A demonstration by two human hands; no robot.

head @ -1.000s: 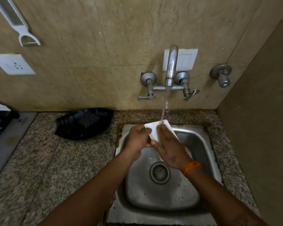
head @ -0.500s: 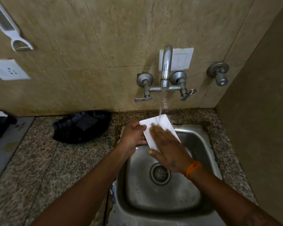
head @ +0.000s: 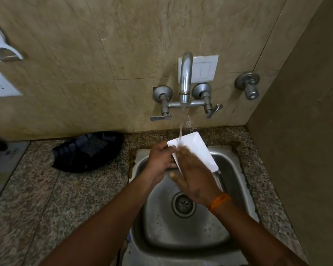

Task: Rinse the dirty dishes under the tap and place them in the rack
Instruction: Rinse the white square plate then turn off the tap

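While left hand (head: pixel 160 158) grips, plate (head: pixel 197 150) under right hand (head: pixel 194 179)

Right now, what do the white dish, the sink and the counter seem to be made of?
White dish: smooth, uniform white with rounded corners; glazed ceramic or melamine, cannot tell which.
Sink: brushed stainless steel by its grey metallic sheen and soft reflections.
Counter: speckled brown-grey polished stone, likely granite, with visible slab seams.
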